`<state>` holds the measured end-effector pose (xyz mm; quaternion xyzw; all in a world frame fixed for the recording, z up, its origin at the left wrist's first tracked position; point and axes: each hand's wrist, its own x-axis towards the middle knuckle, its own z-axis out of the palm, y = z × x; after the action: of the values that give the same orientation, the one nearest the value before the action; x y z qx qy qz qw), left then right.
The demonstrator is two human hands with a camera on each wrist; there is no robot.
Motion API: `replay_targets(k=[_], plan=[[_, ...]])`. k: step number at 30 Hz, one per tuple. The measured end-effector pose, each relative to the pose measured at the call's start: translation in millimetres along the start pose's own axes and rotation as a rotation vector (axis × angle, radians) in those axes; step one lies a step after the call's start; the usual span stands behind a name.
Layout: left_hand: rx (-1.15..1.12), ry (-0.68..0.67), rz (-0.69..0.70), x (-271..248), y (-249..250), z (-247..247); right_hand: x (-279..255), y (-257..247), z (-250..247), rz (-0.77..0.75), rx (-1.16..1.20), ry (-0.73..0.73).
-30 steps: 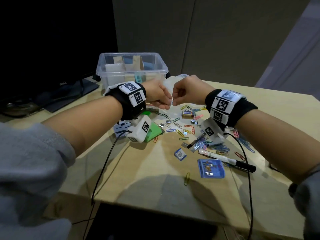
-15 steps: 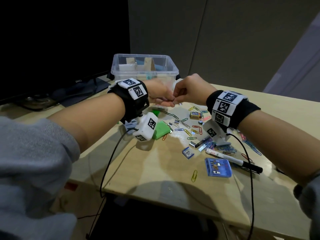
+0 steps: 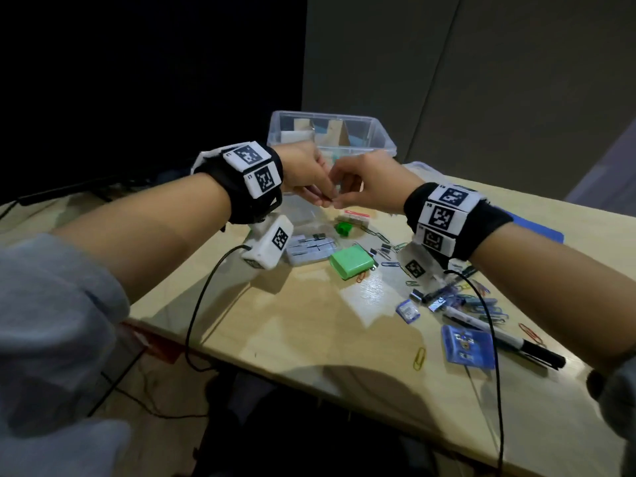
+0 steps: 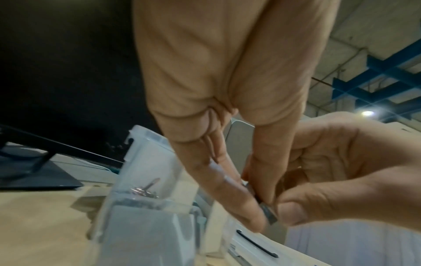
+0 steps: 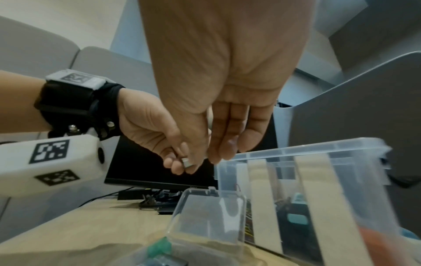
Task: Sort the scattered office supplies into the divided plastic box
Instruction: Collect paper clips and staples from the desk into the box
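— Grey metal, a small staple strip (image 4: pixel 268 213), is sitting pinched between both hands, above the table (image 3: pixel 309 325) and just in front of the divided plastic box (image 3: pixel 378 132).

— How are the fingers lying?

— The left hand (image 3: pixel 306 173) is closing thumb and forefinger on the strip; the right hand (image 3: pixel 368 184) is curling its fingertips (image 4: pixel 293 214) onto the same piece. Other fingers are folding loosely.

— What is each view giving?

— The left wrist view is showing the strip edge-on between the pads. The right wrist view is showing the box's cardboard dividers (image 5: pixel 318 189) and a small clear case (image 5: pixel 205 216) standing open beside it. The head view is showing the scatter: one green block (image 3: pixel 351 261), one blue case (image 3: pixel 468 346), one black marker (image 3: pixel 509 342), many paper clips (image 3: pixel 419 359).

— Compartments?

— I am counting at least three; the contents are blurring.
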<state>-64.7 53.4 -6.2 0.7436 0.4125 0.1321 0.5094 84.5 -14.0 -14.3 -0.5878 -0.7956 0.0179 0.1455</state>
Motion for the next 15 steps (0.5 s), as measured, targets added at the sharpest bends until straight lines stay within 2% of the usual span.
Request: replay_targets(k=[4, 9, 15], plan=[[0.041, -0.032, -0.010, -17, -14, -16, 14, -12, 8, -0.171, -0.080, 0.013], [0.044, -0.021, 0.017, -28, -30, -22, 21, -21, 19, -0.322, -0.060, 0.000], [0.036, -0.056, 0.011, -26, -41, -20, 22, -23, 23, -0.296, -0.049, -0.040]])
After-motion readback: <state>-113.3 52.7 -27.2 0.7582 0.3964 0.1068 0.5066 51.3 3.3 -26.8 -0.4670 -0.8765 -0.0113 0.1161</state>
